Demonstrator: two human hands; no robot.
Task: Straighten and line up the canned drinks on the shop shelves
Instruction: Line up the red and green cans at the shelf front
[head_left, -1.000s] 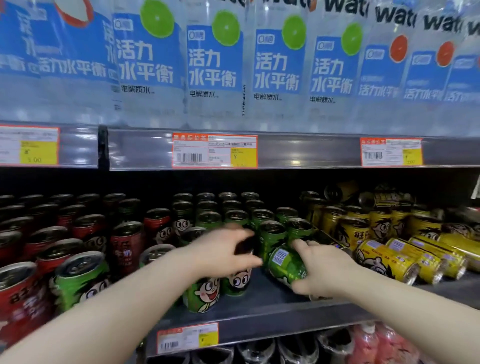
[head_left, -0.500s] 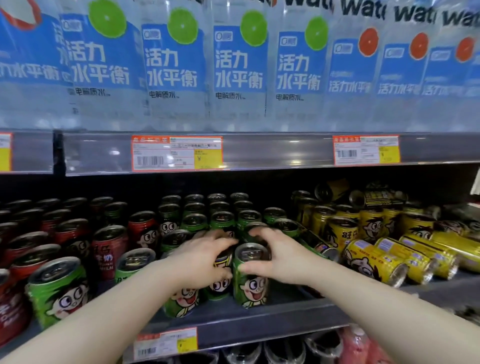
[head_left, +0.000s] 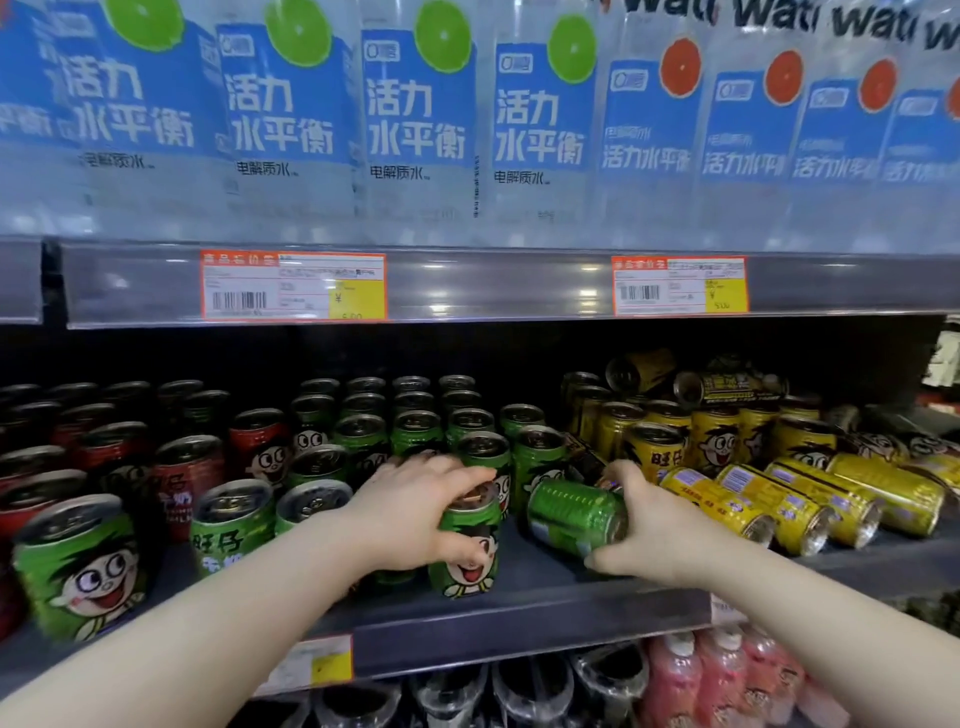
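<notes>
From the head camera, both bare forearms reach in over the near edge of the middle shelf (head_left: 519, 618). The left hand (head_left: 415, 512) is curled over the top of an upright green can (head_left: 467, 553) with a cartoon face, fingers draped across its lid and thumb pressed on its front; the can stands near the shelf's front edge. Just to its right, the right hand (head_left: 652, 525) grasps a second green can (head_left: 574, 514) that lies tilted on its side, fingers wrapped round its far end and thumb beneath it.

Behind and to the left stand rows of upright green cans (head_left: 415, 431), with two more (head_left: 234, 525) near the front on the left and one large in view at the far left (head_left: 78, 566). Red cans (head_left: 187, 478) fill the left part of the shelf. On the right are upright yellow cans (head_left: 714, 441), and in front of them several yellow cans lying on their sides (head_left: 810, 514), ends pointing toward the near edge; a few more lie toppled on top at the back (head_left: 722, 387).

The shelf above holds blue-labelled water bottles (head_left: 415, 114), with two price tags (head_left: 293, 286) on its rail. Pink bottles (head_left: 722, 675) show below at the right.
</notes>
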